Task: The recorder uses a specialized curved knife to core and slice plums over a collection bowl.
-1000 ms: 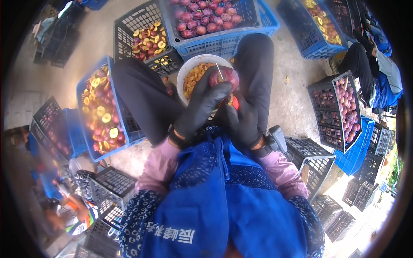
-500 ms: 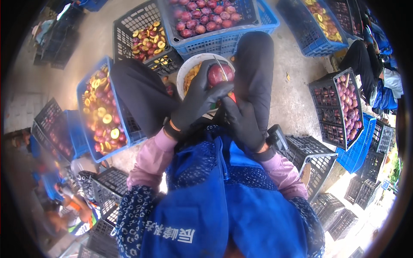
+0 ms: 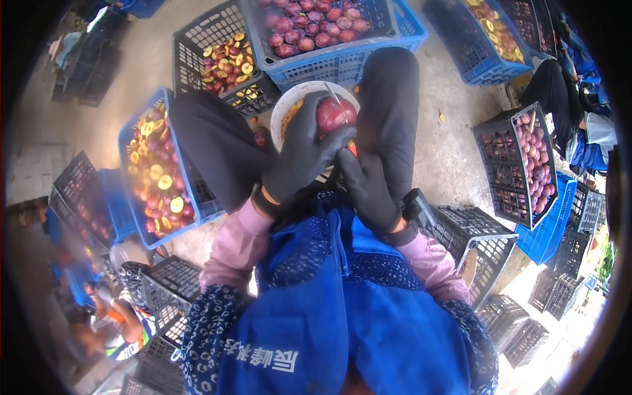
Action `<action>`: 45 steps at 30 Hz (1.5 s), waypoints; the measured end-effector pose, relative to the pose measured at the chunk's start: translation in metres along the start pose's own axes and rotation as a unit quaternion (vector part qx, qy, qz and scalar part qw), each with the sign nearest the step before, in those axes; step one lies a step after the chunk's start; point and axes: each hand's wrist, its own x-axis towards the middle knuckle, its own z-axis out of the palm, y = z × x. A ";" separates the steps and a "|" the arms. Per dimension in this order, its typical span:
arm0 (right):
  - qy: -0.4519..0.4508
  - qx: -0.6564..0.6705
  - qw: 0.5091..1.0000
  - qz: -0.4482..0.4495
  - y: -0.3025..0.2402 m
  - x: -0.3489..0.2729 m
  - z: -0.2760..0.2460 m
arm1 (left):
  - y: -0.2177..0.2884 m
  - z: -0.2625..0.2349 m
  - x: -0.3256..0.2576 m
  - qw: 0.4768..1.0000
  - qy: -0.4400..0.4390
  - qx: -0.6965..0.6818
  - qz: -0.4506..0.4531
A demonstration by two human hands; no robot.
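Observation:
A dark red plum (image 3: 333, 116) is gripped in my black-gloved left hand (image 3: 297, 157), held over a white bucket (image 3: 279, 105) between my knees. My right hand (image 3: 370, 189), also in a black glove, is closed around a small knife with an orange-red handle (image 3: 353, 148). Its thin blade lies against the plum and sticks out past its far side. Whether the blade has cut into the flesh is hard to see. Yellowish pieces partly show inside the bucket, behind my left hand.
Beyond my knees, a blue crate (image 3: 342, 69) carries a crate of whole plums (image 3: 316, 29). A black crate (image 3: 187, 49) beside it and a blue crate (image 3: 125, 158) at left contain cut plums. To the right stands a tilted black crate of plums (image 3: 503, 164), with a person's leg behind it.
The plum and both hands have shifted slightly left and nearer to me. The blade now slants a little differently across the plum. Both grips stay closed.

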 end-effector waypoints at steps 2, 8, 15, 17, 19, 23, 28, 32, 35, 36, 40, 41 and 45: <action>0.016 0.000 1.000 -0.009 -0.005 -0.001 0.004 | 0.002 0.001 0.001 1.000 -0.014 0.001 -0.006; 0.055 -0.054 0.997 0.029 0.019 -0.026 0.011 | -0.004 0.014 -0.001 0.953 0.106 -0.269 -0.090; 0.144 -0.024 0.989 -0.009 0.003 -0.020 -0.012 | -0.020 -0.017 -0.009 0.913 0.066 -0.382 -0.127; 0.139 -0.064 0.988 -0.014 -0.010 -0.005 -0.018 | -0.018 -0.013 -0.014 0.916 0.055 -0.372 -0.139; 0.134 -0.144 0.971 -0.136 -0.013 0.009 -0.017 | -0.015 -0.005 -0.018 0.919 0.047 -0.362 -0.149; 0.104 -0.252 0.936 -0.222 0.002 0.031 -0.006 | -0.009 0.005 -0.030 0.951 0.053 -0.293 -0.083; 0.094 -0.333 0.897 -0.276 -0.003 0.031 -0.001 | -0.008 -0.004 -0.024 0.950 0.032 -0.265 -0.163; 0.087 -0.333 0.889 -0.302 -0.009 0.034 -0.003 | -0.008 0.003 -0.016 0.949 0.053 -0.277 -0.144; 0.086 -0.301 0.913 -0.260 -0.013 0.037 -0.001 | -0.008 0.006 -0.009 0.948 0.086 -0.273 -0.137; 0.096 -0.261 0.934 -0.222 -0.012 0.039 0.001 | -0.007 0.007 -0.007 0.946 0.113 -0.273 -0.133; 0.144 -0.125 0.962 -0.195 -0.010 0.041 0.016 | -0.020 0.005 -0.008 0.944 0.121 -0.287 -0.107; 0.143 -0.124 0.963 -0.194 -0.006 0.042 0.017 | -0.022 0.005 -0.009 0.951 0.123 -0.270 -0.091; 0.158 -0.147 0.956 -0.197 0.003 0.046 0.026 | -0.023 0.003 -0.010 0.960 0.133 -0.235 -0.066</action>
